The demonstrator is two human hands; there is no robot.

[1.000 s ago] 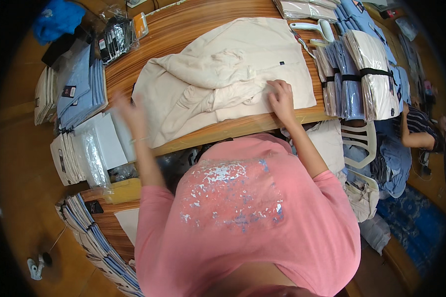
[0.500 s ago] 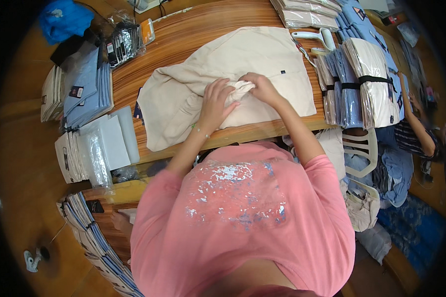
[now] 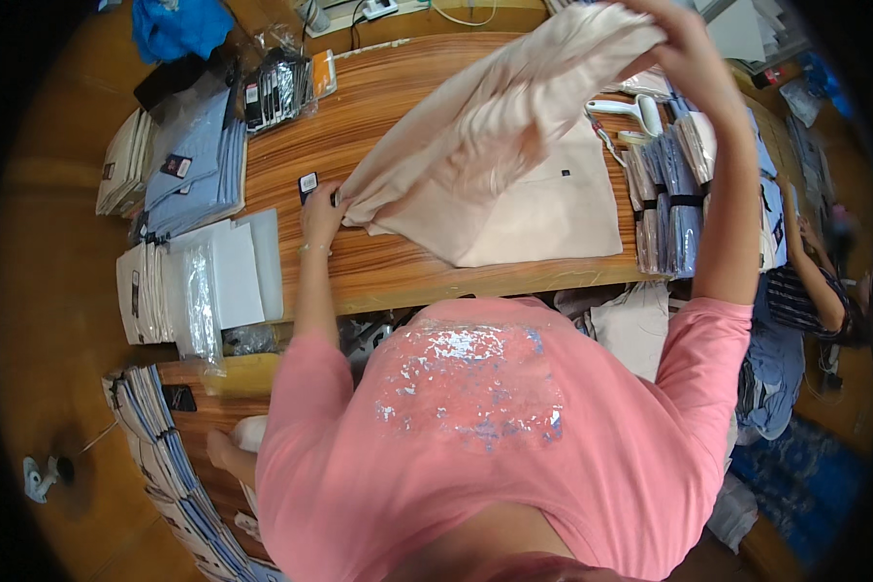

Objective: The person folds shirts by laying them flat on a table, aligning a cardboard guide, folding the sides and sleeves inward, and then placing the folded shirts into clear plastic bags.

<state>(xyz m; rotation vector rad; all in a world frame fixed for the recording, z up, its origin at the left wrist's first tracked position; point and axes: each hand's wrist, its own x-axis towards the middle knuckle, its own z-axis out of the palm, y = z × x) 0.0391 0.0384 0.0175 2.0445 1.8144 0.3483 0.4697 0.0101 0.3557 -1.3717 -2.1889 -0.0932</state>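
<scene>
- Cream garment (image 3: 495,126) on the wood-grain table (image 3: 388,87), one part flat, the rest raised in a slanting, creased sheet between the hands
- Left hand (image 3: 322,211): pinching the garment's left end low at the table, dark tag (image 3: 307,184) just beside
- Right hand (image 3: 684,41): grasping the cloth high at upper right, fingertips partly hidden
- Handling, as judged: left grip firm as anchor, right drawing the cloth taut before lowering, so creases ease and the flat part isn't dragged
- Clear sleeves (image 3: 687,231), right: folded blue and cream garments (image 3: 684,170) inside
- Packet bag (image 3: 279,95), upper left: dark packets inside
- Long clear bag (image 3: 199,301) by white sheets (image 3: 241,286): contents unclear
</scene>
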